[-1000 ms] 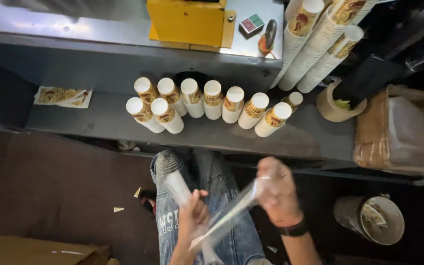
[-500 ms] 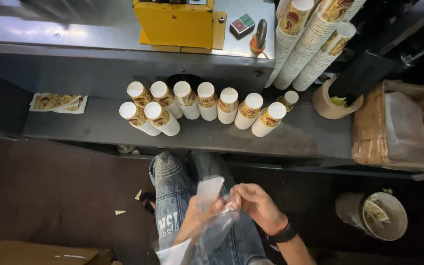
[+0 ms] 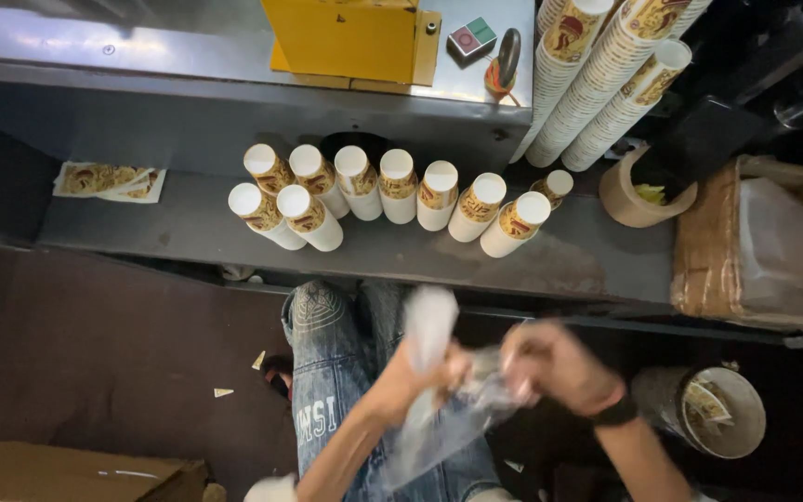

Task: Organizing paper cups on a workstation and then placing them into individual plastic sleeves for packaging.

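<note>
Nine stacks of paper cups (image 3: 400,191) stand on the bench (image 3: 188,228), three longer stacks (image 3: 606,74) lean nearby, and two hands hold one clear bag (image 3: 448,409).

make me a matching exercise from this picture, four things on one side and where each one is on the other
Things:
1. clear plastic bag
2. yellow box
3. upright cup stacks
4. roll of tape

Places:
A. upper metal surface
B. right of the cup stacks on the shelf
C. between the left hand and right hand
D. rows along the grey shelf

Pairs: 1-C, 2-A, 3-D, 4-B
</note>
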